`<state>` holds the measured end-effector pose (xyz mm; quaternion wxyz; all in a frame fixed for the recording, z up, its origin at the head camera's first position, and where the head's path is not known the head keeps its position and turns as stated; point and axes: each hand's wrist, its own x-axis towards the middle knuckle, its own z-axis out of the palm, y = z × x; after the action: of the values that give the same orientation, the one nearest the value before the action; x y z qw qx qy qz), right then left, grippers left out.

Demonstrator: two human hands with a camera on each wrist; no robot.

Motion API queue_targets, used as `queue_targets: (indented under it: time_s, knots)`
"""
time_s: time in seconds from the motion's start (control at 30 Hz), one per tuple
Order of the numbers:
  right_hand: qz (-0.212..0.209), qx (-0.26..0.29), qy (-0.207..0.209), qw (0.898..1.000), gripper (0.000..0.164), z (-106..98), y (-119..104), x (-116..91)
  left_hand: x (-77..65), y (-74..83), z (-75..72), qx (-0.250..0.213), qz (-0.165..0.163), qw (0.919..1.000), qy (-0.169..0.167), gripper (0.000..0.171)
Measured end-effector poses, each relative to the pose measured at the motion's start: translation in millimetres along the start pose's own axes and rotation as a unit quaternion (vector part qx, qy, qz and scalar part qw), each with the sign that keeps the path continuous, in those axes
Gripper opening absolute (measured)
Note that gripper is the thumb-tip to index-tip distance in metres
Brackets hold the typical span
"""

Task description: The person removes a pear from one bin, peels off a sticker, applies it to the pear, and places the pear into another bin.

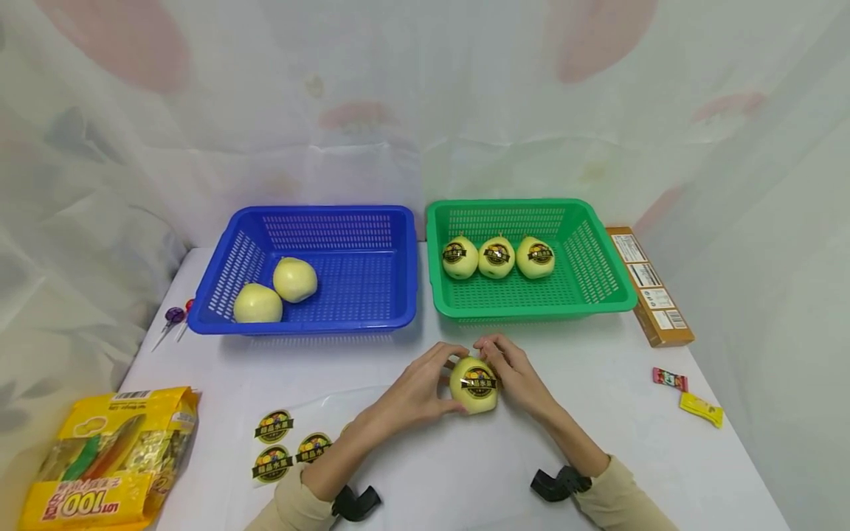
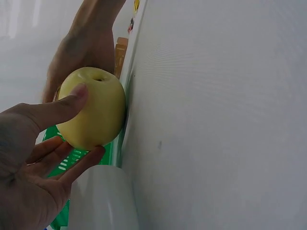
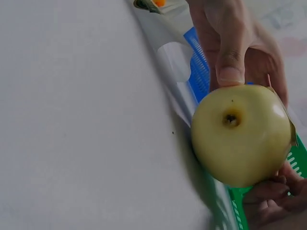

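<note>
My left hand (image 1: 415,387) grips a pale yellow pear (image 1: 474,402) at the middle front of the table, its thumb on one side and fingers on the other. A black-and-gold fruit sticker (image 1: 479,382) sits on the pear's upward face. From the right, my right hand (image 1: 521,380) holds curled fingers against the pear; its thumb is mostly hidden. In the right wrist view the pear (image 3: 240,143) shows its dimpled end. A clear sheet (image 1: 322,409) with several such stickers lies to the left, partly covered by my left forearm.
Behind, a blue basket (image 1: 348,324) holds two plain pears (image 1: 295,280). Beside it, a green basket (image 1: 531,310) holds three stickered pears (image 1: 496,258). A brown box (image 1: 651,287) and two wrapped candies (image 1: 671,379) lie at right; lollipops (image 1: 174,316) and a yellow snack bag (image 1: 113,457) at left.
</note>
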<state>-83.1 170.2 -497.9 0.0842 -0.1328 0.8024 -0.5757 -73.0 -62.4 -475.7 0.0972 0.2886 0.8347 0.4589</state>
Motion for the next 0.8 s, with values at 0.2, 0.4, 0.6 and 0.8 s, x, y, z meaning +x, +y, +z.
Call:
queue_targets:
  time_s: [0.2,0.4,0.6,0.8]
  knots:
    - [-0.063,0.018,-0.032,0.997,0.028,-4,1,-4,-0.2,0.6,-1.5,-0.034,-0.021,0.9992,-0.007,0.083]
    - [-0.073,0.022,-0.009,0.997,0.017,-1,2,-8,1.2,-0.5,-2.0,-0.046,-0.037,0.9982,-0.004,0.085]
    - [-0.049,-0.053,0.014,0.997,0.038,9,-6,-8,1.7,1.6,-0.9,-0.044,-0.026,0.9987,0.000,0.084]
    - [-0.043,-0.053,0.009,0.998,0.029,12,-6,-7,0.8,2.2,-1.1,-0.051,-0.038,0.9980,-0.005,0.082]
